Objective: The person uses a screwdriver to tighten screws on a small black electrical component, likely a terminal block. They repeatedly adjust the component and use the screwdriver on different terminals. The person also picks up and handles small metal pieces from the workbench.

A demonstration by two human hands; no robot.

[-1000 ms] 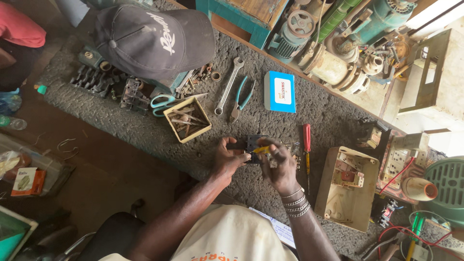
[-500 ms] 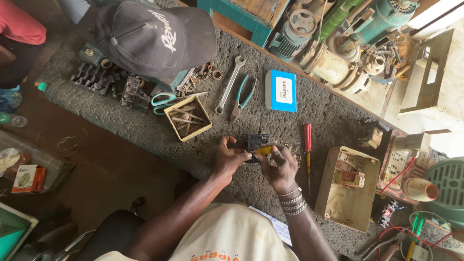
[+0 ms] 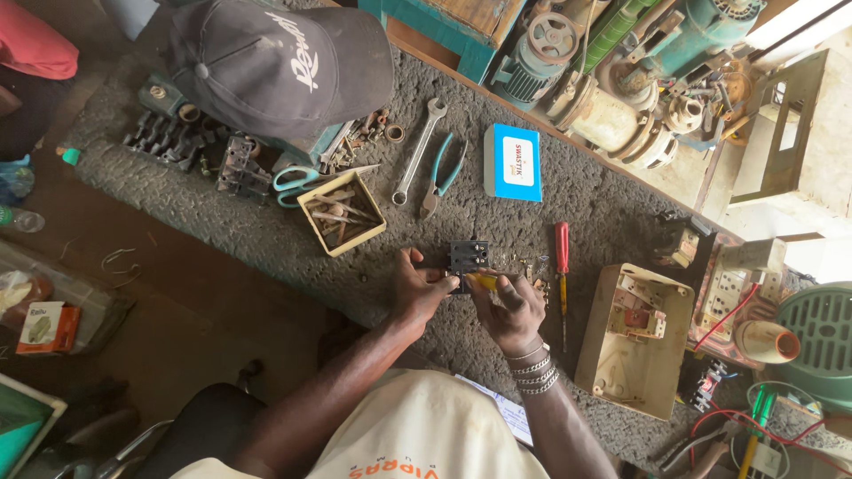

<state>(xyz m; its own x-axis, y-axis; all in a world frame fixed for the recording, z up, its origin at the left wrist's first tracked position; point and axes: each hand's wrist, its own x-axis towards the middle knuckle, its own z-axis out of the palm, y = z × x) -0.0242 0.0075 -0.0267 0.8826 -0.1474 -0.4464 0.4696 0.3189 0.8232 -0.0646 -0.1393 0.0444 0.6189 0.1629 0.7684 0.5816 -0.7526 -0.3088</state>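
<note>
My left hand (image 3: 417, 288) pinches the near left edge of a small black terminal block (image 3: 468, 256), thumb and fingers pressed against its side, holding it on the rough grey surface (image 3: 550, 222). My right hand (image 3: 508, 306) is closed around a yellow-handled screwdriver (image 3: 484, 281), fingers curled tight on the handle, its tip pointing at the block just beside my left thumb.

Just right of my right grip lie a few small loose metal parts (image 3: 530, 264), and beyond them a red-handled screwdriver (image 3: 562, 257) lies flat. Farther right sits an open beige switch housing (image 3: 632, 341) with fittings inside it.

Up and left of my left grip stands a small open cardboard box (image 3: 341, 213) holding a jumble of screws and metal bits. Beside it lie teal-handled scissors (image 3: 297, 182). Straight above my hands lie a spanner (image 3: 417, 151) and teal-handled pliers (image 3: 441, 177), side by side, with a blue and white carton (image 3: 513, 162) shut, to their right. A dark cap (image 3: 275, 66), worn by another person, hangs over the far left.
</note>
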